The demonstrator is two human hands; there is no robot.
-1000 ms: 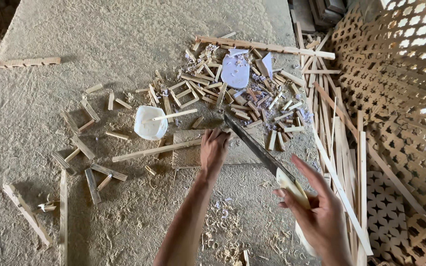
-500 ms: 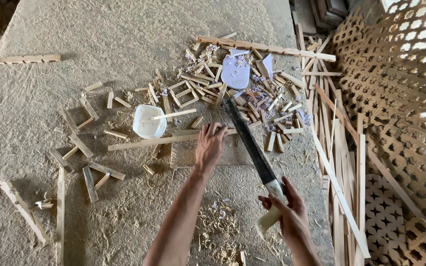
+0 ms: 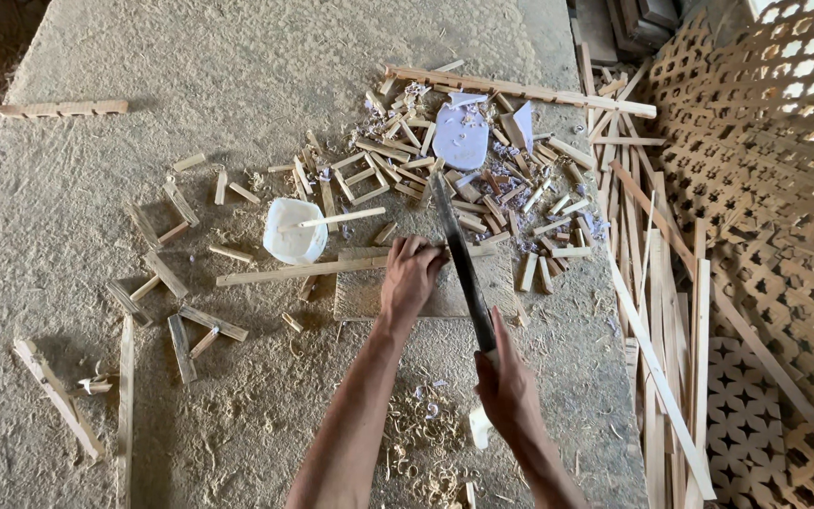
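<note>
The left hand [image 3: 410, 278] presses flat, fingers curled over, on a long pale wooden strip [image 3: 303, 270] that lies left to right across a small flat board [image 3: 360, 294] on the sawdust-covered bench [image 3: 96, 57]. The right hand [image 3: 506, 386], nearer the body, is closed around the handle of a hand saw [image 3: 459, 254], whose dark blade runs away from the person and appears to cross the strip just right of the left fingers.
</note>
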